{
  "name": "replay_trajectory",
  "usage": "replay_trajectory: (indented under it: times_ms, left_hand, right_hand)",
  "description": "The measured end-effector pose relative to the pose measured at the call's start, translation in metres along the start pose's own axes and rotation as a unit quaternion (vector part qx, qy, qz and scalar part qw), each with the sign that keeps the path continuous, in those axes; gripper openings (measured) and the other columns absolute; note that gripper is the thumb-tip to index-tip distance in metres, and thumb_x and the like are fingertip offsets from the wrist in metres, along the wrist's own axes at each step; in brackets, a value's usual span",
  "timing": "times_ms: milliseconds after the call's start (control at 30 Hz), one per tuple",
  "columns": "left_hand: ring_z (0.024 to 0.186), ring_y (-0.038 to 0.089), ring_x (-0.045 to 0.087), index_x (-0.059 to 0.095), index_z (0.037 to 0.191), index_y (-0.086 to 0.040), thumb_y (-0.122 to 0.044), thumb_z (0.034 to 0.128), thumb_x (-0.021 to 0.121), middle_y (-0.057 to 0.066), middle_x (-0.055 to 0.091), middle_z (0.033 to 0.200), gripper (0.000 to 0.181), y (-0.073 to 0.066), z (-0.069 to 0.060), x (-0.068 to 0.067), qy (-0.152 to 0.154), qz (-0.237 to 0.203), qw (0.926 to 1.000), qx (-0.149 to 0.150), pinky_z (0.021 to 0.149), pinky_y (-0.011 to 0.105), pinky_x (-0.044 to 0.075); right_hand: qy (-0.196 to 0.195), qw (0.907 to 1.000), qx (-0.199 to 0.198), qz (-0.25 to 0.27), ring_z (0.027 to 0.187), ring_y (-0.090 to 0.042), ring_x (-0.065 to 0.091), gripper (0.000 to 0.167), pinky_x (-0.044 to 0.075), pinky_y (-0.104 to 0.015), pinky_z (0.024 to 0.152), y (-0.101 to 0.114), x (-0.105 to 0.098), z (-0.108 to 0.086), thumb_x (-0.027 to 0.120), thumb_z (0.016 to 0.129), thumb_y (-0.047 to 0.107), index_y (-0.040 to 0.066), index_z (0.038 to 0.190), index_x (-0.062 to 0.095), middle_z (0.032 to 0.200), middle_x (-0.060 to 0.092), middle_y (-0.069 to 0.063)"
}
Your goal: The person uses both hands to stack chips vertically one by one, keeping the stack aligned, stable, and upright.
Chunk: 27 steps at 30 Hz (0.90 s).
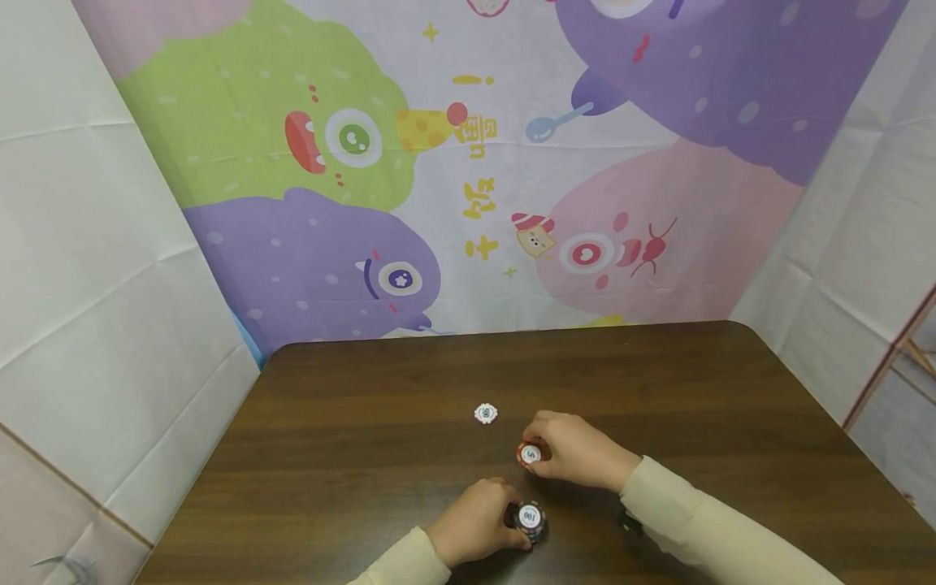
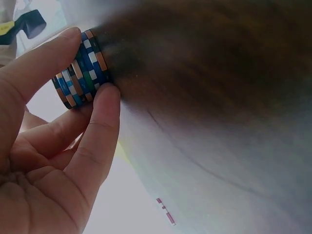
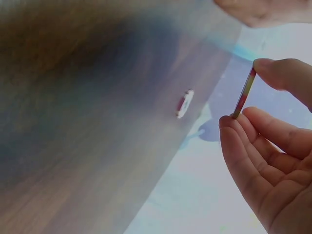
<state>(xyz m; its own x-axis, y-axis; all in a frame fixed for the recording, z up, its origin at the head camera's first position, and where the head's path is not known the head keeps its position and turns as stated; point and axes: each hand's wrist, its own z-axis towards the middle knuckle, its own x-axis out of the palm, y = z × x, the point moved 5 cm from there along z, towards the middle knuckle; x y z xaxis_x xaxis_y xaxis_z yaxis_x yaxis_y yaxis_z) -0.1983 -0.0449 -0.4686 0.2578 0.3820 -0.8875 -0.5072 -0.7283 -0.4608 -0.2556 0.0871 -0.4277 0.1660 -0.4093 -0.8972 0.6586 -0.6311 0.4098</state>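
Observation:
My left hand [image 1: 477,524] grips a stack of poker chips [image 1: 530,517], its top chip dark and marked 100. In the left wrist view the stack [image 2: 84,73] shows several chips with blue, green, orange and white edges between thumb and fingers. Further from me, my right hand [image 1: 581,453] pinches a single red poker chip [image 1: 530,454] by its edge. The right wrist view shows that red and yellow-edged chip [image 3: 245,93] between thumb and fingertips, held off the table. A white poker chip [image 1: 486,413] lies flat on the table, beyond both hands.
The brown wooden table [image 1: 351,406] reaches to a cloth backdrop [image 1: 483,309] printed with cartoon monsters. White cloth walls [image 1: 95,244] stand at both sides. A small dark object [image 1: 630,524] lies partly hidden beside the right sleeve.

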Motion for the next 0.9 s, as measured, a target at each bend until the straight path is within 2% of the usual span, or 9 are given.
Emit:
replay_trajectory:
  times_ms: [267, 433, 900]
  left_hand:
    - [0.062, -0.003, 0.040, 0.071, 0.083, -0.010, -0.027, 0.0655, 0.089, -0.011, 0.053, 0.070, 0.030, -0.001, 0.000, -0.001, -0.010, 0.014, 0.9998, 0.004, 0.056, 0.014, 0.037]
    - [0.062, -0.002, 0.041, 0.071, 0.086, -0.010, -0.026, 0.0664, 0.089, -0.010, 0.053, 0.071, 0.031, 0.000, 0.000, 0.000, -0.001, 0.001, 1.0000, -0.003, 0.055, 0.014, 0.039]
    - [0.062, -0.003, 0.042, 0.069, 0.088, -0.012, -0.027, 0.0665, 0.089, -0.011, 0.053, 0.072, 0.033, 0.001, 0.000, 0.000, 0.004, -0.014, 0.9999, -0.004, 0.055, 0.015, 0.039]
  right_hand:
    - [0.000, 0.9994, -0.018, 0.030, 0.081, -0.003, 0.061, 0.021, 0.051, -0.019, 0.069, 0.011, -0.005, -0.018, 0.076, 0.083, 0.020, 0.011, 0.100, 0.070, 0.095, 0.063, 0.006]
    - [0.008, 0.9984, -0.032, 0.046, 0.082, -0.002, 0.060, 0.019, 0.052, -0.019, 0.070, 0.016, -0.004, -0.028, 0.076, 0.083, 0.020, 0.013, 0.100, 0.069, 0.096, 0.063, 0.007]
    - [0.020, 0.9954, -0.060, 0.073, 0.082, 0.001, 0.057, 0.021, 0.051, -0.017, 0.070, 0.023, 0.015, -0.041, 0.078, 0.081, 0.018, 0.014, 0.099, 0.069, 0.094, 0.063, 0.008]
